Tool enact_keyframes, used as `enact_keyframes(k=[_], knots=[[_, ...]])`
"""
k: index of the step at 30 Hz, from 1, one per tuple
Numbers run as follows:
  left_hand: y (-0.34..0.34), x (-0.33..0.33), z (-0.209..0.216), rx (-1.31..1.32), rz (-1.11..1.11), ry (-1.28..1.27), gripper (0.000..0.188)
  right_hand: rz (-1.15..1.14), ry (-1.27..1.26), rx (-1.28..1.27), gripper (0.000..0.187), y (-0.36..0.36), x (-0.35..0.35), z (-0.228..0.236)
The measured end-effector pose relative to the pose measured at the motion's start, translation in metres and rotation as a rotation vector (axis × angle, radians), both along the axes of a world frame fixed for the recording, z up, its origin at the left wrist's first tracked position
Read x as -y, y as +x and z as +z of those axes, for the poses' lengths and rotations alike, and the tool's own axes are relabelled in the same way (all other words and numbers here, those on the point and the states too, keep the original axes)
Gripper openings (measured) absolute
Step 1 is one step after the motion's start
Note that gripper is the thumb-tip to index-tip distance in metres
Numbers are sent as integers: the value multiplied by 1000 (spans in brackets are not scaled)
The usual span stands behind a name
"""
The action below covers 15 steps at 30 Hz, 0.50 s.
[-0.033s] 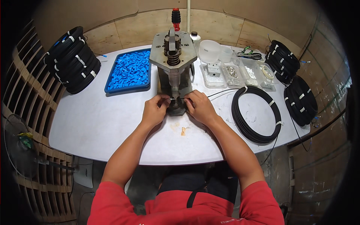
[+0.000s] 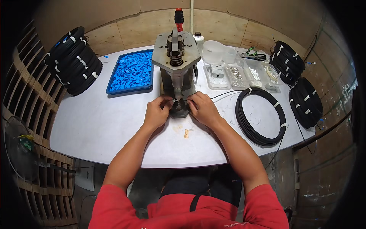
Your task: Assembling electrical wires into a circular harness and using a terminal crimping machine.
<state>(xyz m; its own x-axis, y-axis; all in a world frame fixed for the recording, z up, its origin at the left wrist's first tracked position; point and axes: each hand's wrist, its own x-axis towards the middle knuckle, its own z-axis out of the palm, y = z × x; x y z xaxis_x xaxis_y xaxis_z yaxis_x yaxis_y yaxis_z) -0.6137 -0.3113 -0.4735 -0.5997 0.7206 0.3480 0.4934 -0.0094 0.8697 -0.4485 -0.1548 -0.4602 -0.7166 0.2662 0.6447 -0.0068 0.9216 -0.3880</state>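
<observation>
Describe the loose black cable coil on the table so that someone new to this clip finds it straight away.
Start at the grey metal hand press standing mid-table, where the left hand and right hand meet at its base. Just to the right of the right hand lies the loose cable coil, flat on the white table. Unlike the stacked coil bundles at the table's corners, it is one single open ring.

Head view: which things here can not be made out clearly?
- The small part between the left hand and right hand: too small, and the fingers cover it.
- The base of the press: hidden behind both hands.
- The contents of the clear boxes: too small to tell.
- The coils at the right rim: bent by the fisheye, partly in shadow.
- The cable coil: its end toward the press is too thin to follow.
</observation>
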Motion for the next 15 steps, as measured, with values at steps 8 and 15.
enact_keyframes(k=[8, 15], knots=[[-1, -1, 0, -1, 1, -9, 21, -19, 61, -9, 13, -1, 1, -1], [-1, -1, -1, 1, 15, -24, 22, -27, 86, -9, 13, -2, -1, -2]])
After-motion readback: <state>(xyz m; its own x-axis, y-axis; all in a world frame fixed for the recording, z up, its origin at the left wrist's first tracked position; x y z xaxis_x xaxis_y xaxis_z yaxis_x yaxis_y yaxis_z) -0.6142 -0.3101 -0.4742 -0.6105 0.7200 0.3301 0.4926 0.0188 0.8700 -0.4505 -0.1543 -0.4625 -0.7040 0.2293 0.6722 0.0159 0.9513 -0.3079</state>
